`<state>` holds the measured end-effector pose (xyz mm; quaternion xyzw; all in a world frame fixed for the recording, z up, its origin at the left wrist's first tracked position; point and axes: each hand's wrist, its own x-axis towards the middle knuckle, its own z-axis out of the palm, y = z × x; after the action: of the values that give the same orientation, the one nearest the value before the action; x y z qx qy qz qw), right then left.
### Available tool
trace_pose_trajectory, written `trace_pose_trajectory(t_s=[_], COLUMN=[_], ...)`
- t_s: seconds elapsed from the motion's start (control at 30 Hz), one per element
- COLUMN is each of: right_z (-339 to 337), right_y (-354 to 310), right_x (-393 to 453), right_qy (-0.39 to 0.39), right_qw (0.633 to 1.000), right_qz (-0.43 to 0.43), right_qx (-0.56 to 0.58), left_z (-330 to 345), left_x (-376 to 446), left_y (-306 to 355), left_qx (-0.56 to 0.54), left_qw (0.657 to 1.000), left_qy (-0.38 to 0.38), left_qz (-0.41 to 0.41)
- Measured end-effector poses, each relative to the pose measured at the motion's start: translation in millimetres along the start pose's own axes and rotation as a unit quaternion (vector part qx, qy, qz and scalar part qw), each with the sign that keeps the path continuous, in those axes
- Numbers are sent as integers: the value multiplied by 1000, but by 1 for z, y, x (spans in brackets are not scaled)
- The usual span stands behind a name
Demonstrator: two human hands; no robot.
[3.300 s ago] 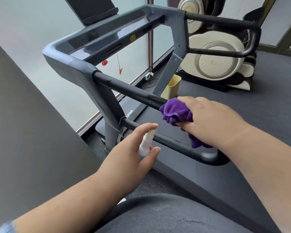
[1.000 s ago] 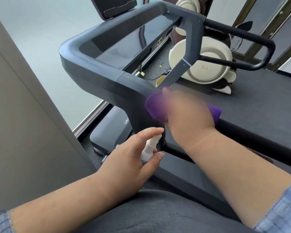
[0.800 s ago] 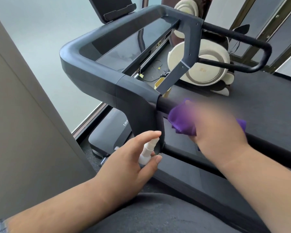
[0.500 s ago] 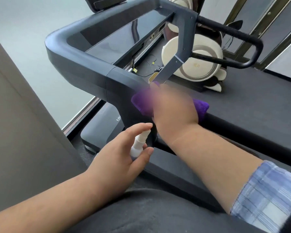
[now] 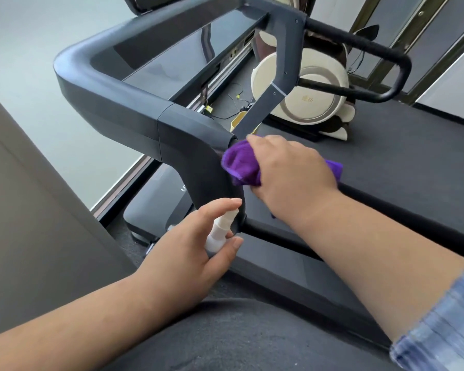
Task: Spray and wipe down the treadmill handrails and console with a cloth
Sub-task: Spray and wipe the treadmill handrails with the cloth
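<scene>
Head view: right hand (image 5: 292,172) hides most of purple cloth (image 5: 240,163)

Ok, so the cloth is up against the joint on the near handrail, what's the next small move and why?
Probably slide the right hand and the purple cloth back along the near handrail towards you. The cloth sits bunched at the grey joint, so the bare black bar behind the hand looks like the next stretch to wipe. The left hand keeps hold of the spray bottle.

This looks like a home exercise room: a dark grey treadmill (image 5: 134,103), a cream massage chair (image 5: 314,97), grey carpet floor (image 5: 413,145).
</scene>
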<state>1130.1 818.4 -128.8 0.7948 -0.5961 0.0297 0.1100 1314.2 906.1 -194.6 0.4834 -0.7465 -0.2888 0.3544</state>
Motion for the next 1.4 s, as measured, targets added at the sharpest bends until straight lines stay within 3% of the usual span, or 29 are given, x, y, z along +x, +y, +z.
trace_pose_trajectory(t_s=[0.17, 0.23, 0.33, 0.43, 0.53, 0.6, 0.73, 0.8, 0.93, 1.03, 1.13, 1.23, 1.33, 1.4], right_z=[0, -7, -26, -39, -46, -46, -31, -26, -34, -30, -29, -30, -24, -15], right_y=[-18, -6, 23, 55, 58, 41, -3, -5, 44, 75, 74, 47, 9, 1], right_x=[21, 17, 18, 25, 35, 46, 58, 56, 38, 26, 34, 51, 55, 51], right_qy=[-8, -28, -145, -280, -336, -318, -192, -169, -256, -328, -332, -290, -171, -115], right_qw=[1000, 999, 977, 920, 892, 910, 970, 976, 938, 885, 869, 903, 968, 982], right_qz=[-2, 5, 57, 118, 111, 87, 40, 35, 87, 102, 97, 60, 32, 32], right_qx=[-9, 37, 149, 247, 282, 252, 142, 130, 218, 313, 353, 310, 178, 149], left_z=[3, 4, 3, -1, -5, -8, -1, 7, 18, 19, 19, 21, 26, 29], left_x=[6, 7, 6, 0, -5, -6, 2, 8, 16, 18, 15, 15, 20, 25], left_y=[7, 8, 5, 0, -5, -6, 0, 6, 18, 16, 6, 4, 12, 17], left_qx=[22, 19, 12, 5, -10, -24, -42, -39, -39, -38, -36, -30, -50, -74], left_qw=[999, 999, 999, 999, 1000, 1000, 999, 998, 995, 994, 995, 995, 992, 986], left_qy=[-18, -21, -20, -16, -9, 3, -2, -22, -43, -42, -34, -29, -27, -22], left_qz=[29, 33, 33, 29, 21, 16, 33, 51, 83, 94, 85, 87, 115, 146])
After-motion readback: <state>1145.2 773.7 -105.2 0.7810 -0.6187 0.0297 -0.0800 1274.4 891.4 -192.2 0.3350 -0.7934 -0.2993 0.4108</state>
